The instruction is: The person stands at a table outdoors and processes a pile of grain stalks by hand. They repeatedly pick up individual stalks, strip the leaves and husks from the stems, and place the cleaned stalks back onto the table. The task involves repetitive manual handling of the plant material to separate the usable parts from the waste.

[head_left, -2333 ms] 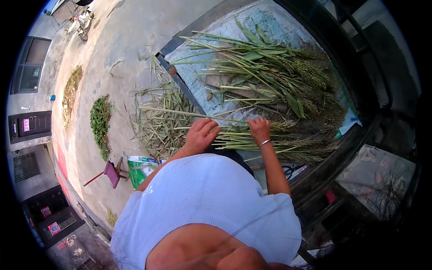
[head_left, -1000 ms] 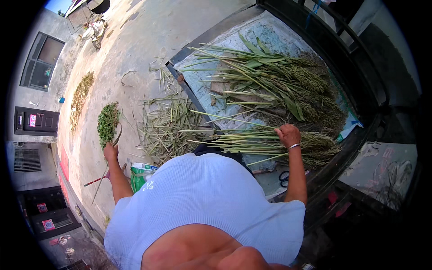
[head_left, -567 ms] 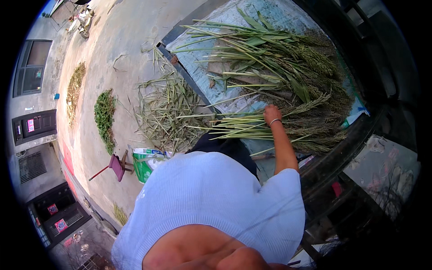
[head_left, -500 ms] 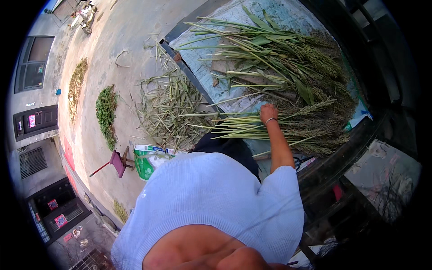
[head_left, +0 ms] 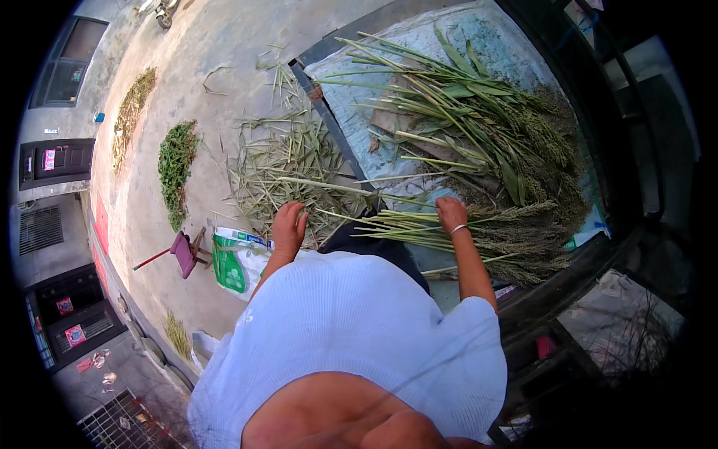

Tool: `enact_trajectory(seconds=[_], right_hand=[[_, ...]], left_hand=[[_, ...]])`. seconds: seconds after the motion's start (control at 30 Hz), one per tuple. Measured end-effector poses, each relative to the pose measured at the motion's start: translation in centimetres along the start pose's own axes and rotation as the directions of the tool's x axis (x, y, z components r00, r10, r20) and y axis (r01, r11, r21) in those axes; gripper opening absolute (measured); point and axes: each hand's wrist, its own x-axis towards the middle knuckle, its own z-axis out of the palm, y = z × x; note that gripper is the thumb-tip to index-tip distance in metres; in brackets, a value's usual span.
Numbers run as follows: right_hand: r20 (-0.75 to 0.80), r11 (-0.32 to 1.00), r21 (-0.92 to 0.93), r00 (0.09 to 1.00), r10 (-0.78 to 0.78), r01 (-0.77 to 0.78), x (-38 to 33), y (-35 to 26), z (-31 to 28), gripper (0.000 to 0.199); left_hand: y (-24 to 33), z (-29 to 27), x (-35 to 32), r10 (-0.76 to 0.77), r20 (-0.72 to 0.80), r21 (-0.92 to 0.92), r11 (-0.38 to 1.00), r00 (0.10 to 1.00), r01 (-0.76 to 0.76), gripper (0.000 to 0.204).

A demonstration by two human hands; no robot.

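Note:
My right hand (head_left: 452, 215), with a bracelet on its wrist, is closed on pale green grain stalks at the upper edge of a bundle (head_left: 404, 229). The stalks' cut ends point left, and their bushy seed heads (head_left: 527, 238) spread to the right. My left hand (head_left: 290, 226) is raised in front of my shirt, above the edge of the leaf litter. Its thumb stands apart from the fingers, and nothing shows in it. Beyond my right hand, a larger heap of leafy stalks with seed heads (head_left: 479, 112) lies on a pale blue sheet (head_left: 359, 142).
Stripped leaves and stems (head_left: 288, 161) cover the ground to the left. Farther left are a green plant pile (head_left: 176, 172), a dry straw pile (head_left: 133, 112), a small purple-seated stool (head_left: 184, 254) and a green-and-white sack (head_left: 232, 266). A dark metal rail (head_left: 329, 123) edges the sheet.
My left hand has come into view from below, in front of the shirt. My right hand stays at the bundle but sits slightly lower in the picture. The whole view has shifted a little.

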Motion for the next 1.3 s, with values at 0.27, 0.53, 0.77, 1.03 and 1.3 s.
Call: enact_trajectory(seconds=[0.27,0.53,0.77,1.03,1.3], right_hand=[[-0.335,0.963,0.035,0.911,-0.24,0.266,-3.6,-4.2,-9.2,0.009],[-0.545,0.973,-0.066,0.809,-0.219,0.22,-7.0,-3.4,-11.3,0.013],[-0.514,0.968,-0.116,0.82,-0.252,0.224,-7.5,-2.5,-11.9,0.011],[-0.467,0.933,-0.246,0.812,-0.351,0.261,-7.3,-2.4,-11.0,0.003],[-0.412,0.921,-0.216,0.825,-0.388,0.325,-7.4,-3.1,-11.1,0.006]], left_hand=[[11.1,0.2,6.7,0.443,0.325,0.204,0.83,0.836,-0.519,0.021],[8.3,4.8,3.5,0.358,0.604,-0.12,0.924,0.712,-0.363,0.017],[9.9,5.4,1.5,0.339,0.685,-0.065,0.91,0.645,-0.409,0.016],[12.4,3.0,1.6,0.234,0.771,0.105,0.871,0.593,-0.48,0.015],[5.9,7.6,0.5,0.126,0.629,-0.096,0.992,0.767,-0.084,0.017]])
